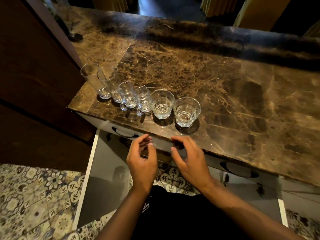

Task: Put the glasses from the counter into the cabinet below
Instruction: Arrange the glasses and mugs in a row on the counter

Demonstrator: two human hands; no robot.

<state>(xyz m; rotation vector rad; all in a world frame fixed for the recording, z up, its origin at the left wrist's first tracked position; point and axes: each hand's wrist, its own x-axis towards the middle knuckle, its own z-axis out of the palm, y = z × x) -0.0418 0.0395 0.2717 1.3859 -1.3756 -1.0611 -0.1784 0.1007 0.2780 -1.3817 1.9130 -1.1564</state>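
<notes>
Several clear glasses stand in a row near the front left edge of the brown marble counter (207, 75): two tall glasses (97, 80), two small handled mugs (127, 96), and two short tumblers (161, 103) (186, 111). My left hand (142, 163) and my right hand (188, 160) hover just in front of the counter edge, below the tumblers, fingers loosely curled and holding nothing. Below the counter, a white cabinet door (90, 179) stands swung open on the left; the cabinet's inside is hidden from here.
A dark wooden panel (34, 84) rises at the left of the counter. A second white door (282, 208) stands open on the right. Patterned floor tiles (34, 196) lie below. A dark recessed handle (239, 168) sits under the counter edge.
</notes>
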